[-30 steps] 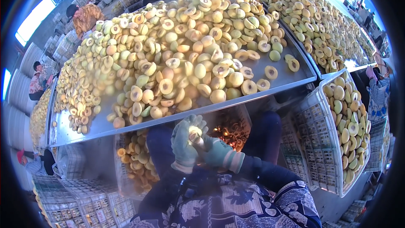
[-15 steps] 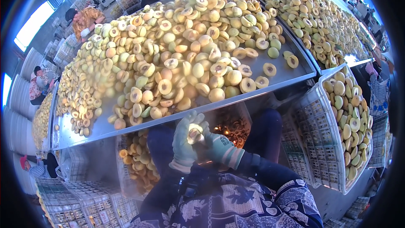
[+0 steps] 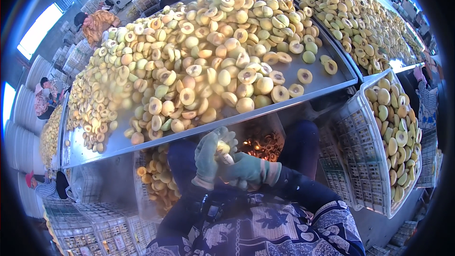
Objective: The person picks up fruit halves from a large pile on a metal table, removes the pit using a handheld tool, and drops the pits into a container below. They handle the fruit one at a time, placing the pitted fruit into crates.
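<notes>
A fruit [image 3: 222, 147] is held in the left hand [image 3: 207, 156], whose fingers are closed around it, in front of the person's body and just short of the table [image 3: 327, 81]. Its pale side is turned up; no long axis can be made out, as much of it is covered by the glove. A short pale piece [image 3: 228, 159] is seen against its lower right, its long axis slanted from upper left, at the fruit, to lower right, at the right hand [image 3: 251, 170]. The right hand is curled close beside the left; whether the piece is clamped in it cannot be told.

The space beyond the hands is barred by the table's raised edge, behind which halved fruit is heaped in a pile [image 3: 199, 57]. Dark scraps [image 3: 263, 148] are seen below, between the legs [image 3: 303, 149]. The near left is taken up by a crate [image 3: 142, 194] of fruit, the right by a tilted, filled crate [image 3: 362, 156].
</notes>
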`<state>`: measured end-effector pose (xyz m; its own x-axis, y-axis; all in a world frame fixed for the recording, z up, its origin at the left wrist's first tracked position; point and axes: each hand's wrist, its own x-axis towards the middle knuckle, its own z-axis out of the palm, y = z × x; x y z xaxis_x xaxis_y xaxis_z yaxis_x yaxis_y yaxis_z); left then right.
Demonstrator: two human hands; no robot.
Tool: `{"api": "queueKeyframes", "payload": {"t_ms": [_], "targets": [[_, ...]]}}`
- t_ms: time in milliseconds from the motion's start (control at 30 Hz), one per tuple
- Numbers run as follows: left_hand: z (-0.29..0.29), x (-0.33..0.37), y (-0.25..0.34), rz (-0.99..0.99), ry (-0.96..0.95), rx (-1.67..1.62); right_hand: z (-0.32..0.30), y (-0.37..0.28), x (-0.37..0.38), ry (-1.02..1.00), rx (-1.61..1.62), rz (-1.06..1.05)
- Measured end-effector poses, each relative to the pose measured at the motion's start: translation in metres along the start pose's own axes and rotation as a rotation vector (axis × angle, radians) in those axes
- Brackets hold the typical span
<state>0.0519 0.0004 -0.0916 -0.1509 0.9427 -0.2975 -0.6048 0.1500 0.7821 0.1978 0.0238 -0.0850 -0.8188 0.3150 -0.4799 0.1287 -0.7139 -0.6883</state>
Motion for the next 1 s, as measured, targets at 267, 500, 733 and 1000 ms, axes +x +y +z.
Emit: {"api": "queueKeyframes", "payload": {"t_ms": [267, 500, 733, 1000], "targets": [[0.003, 0.004, -0.004, -0.056, 0.051, 0.028, 0.003, 0.010, 0.000, 0.017, -0.011, -0.065], [0.025, 0.001, 0.010, -0.101, 0.073, 0.088, 0.000, 0.001, -0.007, 0.003, 0.135, -0.014], [0.020, 0.004, 0.006, -0.054, 0.055, 0.133, -0.005, 0.005, -0.009, -0.218, 0.372, 0.054], [0.021, 0.006, -0.003, 0.010, 0.073, 0.110, 0.005, 0.005, -0.011, -0.010, 0.184, -0.130]]}}
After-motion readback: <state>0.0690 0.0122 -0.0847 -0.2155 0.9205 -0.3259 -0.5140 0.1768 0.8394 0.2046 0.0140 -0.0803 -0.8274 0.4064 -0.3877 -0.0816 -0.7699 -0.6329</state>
